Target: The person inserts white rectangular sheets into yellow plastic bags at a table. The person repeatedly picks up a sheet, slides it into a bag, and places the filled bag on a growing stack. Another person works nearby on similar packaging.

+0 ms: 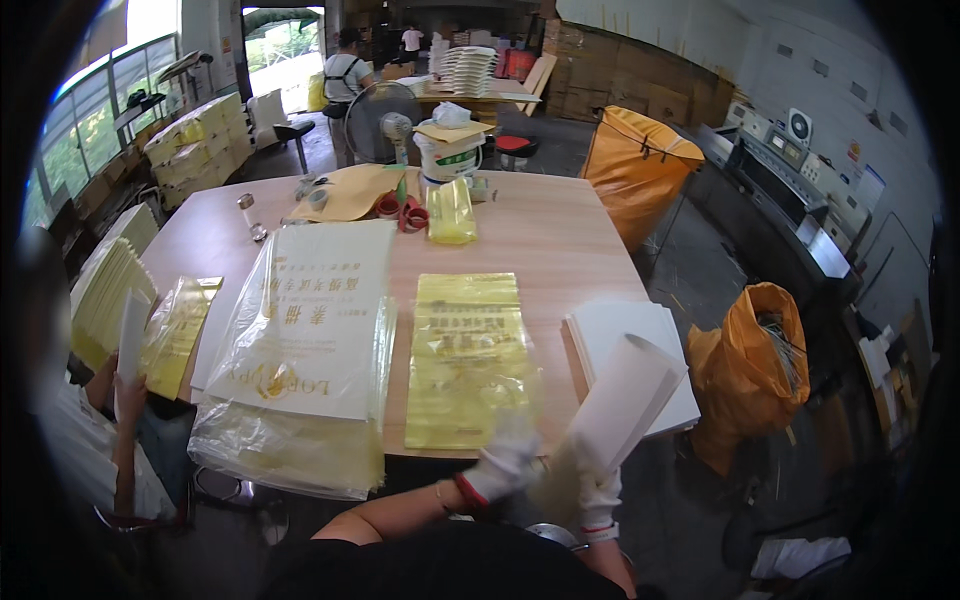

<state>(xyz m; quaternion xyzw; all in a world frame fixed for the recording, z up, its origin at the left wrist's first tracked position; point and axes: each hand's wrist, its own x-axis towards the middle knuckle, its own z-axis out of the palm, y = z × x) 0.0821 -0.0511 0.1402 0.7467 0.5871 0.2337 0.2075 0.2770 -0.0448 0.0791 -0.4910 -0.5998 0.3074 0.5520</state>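
Paper curl (630, 400) at tabletop (560, 235) 4 o'clock, right grip (600, 494) closed on it. Left grip (508, 458) blurred near 5 o'clock corner of yellow plastic (464, 350); can't tell how open or if holding. White stack (638, 322) 1 o'clock of right grip.

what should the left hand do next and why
Probably lift the yellow plastic's near edge: the left hand is blurred but right by its near right corner, the plastic lies flat on the table, and the right hand appears to be holding the curled white paper. Which end opens, if any, isn't clear.
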